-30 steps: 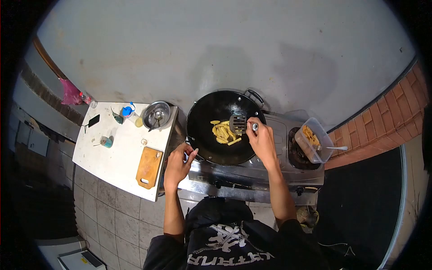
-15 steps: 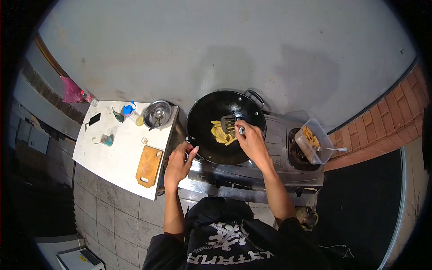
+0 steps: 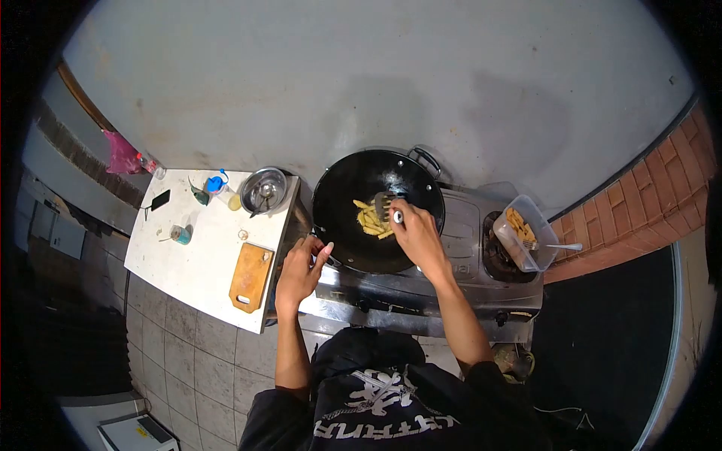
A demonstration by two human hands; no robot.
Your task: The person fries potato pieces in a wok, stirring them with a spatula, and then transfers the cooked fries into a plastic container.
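Observation:
A black wok (image 3: 346,177) sits on the stove, with a pile of yellow, fry-like strips of food (image 3: 370,222) in its middle. My right hand (image 3: 418,233) is closed around the handle of a slotted spatula (image 3: 382,203), whose head touches the upper right of the strips. At the wok's lower left rim, my left hand (image 3: 301,270) is closed on the wok's handle (image 3: 333,261), most of which the fingers hide.
Right of the wok, a clear plastic container (image 3: 538,259) holds browned strips (image 3: 519,225) and a fork (image 3: 564,246). On the white table (image 3: 195,270) at left are a metal bowl (image 3: 263,188), a cutting board (image 3: 250,282), a blue-capped bottle (image 3: 218,184) and a phone (image 3: 160,200).
The spatula head has tilted and shifted slightly, and the strips beneath it have bunched a little. My left hand stays at the wok's rim.

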